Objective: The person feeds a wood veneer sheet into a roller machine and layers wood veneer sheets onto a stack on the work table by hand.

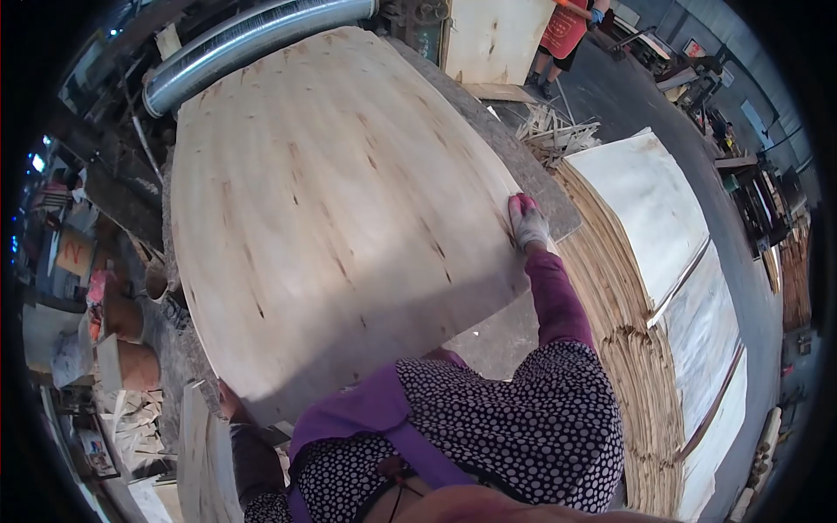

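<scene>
Right hand (528, 223): gripping wood sheet (340, 192), right edge | left hand (230, 403): near-left edge, closure unclear

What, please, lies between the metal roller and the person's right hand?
The wood veneer sheet lies between the metal roller and gloved right hand, in the head view.

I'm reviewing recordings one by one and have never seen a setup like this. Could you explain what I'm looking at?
No robot here: two human hands are at work, and the single picture comes from a camera worn on the head, looking forward and down. A large, thin wood sheet lies on a grey table, its far end near a shiny metal roller. The right hand, gloved in white with pinkish fingertips, is on the sheet's right edge. The left hand, partly hidden, is at its near left corner. How firmly either grips can't be told. To the right is a stack of similar sheets.
</scene>
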Demonstrator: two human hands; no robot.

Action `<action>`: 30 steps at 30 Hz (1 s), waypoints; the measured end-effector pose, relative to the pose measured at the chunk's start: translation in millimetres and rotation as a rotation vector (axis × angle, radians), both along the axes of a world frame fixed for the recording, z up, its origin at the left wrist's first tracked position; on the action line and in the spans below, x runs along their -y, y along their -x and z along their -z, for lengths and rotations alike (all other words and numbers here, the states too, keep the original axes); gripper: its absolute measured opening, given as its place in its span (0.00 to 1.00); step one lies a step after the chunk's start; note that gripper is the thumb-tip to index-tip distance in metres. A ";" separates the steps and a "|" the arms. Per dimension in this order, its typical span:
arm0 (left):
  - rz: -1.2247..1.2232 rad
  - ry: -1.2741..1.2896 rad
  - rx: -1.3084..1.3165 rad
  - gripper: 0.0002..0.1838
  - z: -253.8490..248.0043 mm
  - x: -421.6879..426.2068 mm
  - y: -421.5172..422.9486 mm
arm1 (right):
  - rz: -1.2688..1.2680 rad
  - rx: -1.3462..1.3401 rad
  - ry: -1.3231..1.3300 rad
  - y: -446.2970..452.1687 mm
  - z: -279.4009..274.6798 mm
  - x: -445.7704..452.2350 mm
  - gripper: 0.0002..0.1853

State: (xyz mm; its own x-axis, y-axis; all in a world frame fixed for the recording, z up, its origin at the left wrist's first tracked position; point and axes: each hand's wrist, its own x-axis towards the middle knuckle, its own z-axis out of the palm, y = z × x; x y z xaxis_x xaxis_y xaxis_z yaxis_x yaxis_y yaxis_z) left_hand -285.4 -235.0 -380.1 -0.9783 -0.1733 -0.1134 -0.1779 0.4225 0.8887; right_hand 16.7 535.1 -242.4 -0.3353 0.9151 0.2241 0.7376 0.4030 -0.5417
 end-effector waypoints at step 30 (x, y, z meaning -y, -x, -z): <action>0.008 -0.055 0.040 0.32 -2.7 -3.2 0.1 | 0.010 -0.045 -0.049 -0.2 -5.9 6.5 0.23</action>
State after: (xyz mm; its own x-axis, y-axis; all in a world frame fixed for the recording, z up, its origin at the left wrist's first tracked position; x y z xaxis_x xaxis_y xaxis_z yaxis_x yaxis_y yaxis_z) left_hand -285.5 -231.7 -377.4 -0.9742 -0.1575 -0.1619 -0.2106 0.3746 0.9030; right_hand 16.9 528.6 -236.6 -0.3146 0.9060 0.2831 0.7171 0.4222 -0.5545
